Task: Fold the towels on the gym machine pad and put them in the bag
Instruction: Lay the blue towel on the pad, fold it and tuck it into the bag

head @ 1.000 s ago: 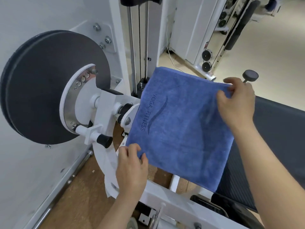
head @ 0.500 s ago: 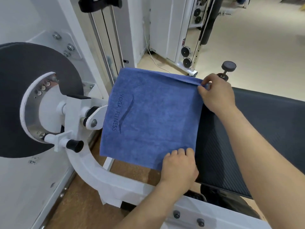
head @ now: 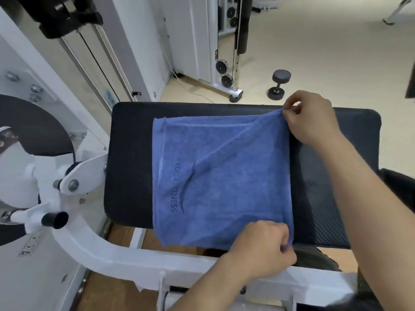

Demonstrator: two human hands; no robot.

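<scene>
A blue towel (head: pixel 224 176) with dark "YOGA FITNESS" lettering lies folded on the black machine pad (head: pixel 128 153), its near edge hanging slightly past the pad's front. My right hand (head: pixel 312 122) pinches the towel's far right corner and holds it a little above the pad. My left hand (head: pixel 262 250) pinches the near right corner at the pad's front edge. A second layer of the towel shows along the far edge. No bag is in view.
The white machine frame (head: pixel 94 248) curves under the pad, with a black disc (head: pixel 33 124) and a black-tipped handle (head: pixel 55 219) at the left. A black dumbbell (head: pixel 278 84) stands on the beige floor beyond the pad, near a cable station (head: pixel 226 70).
The towel has moved right from hanging beside the machine arm and now lies on the pad. My left hand has gone from the near left corner to the near right corner.
</scene>
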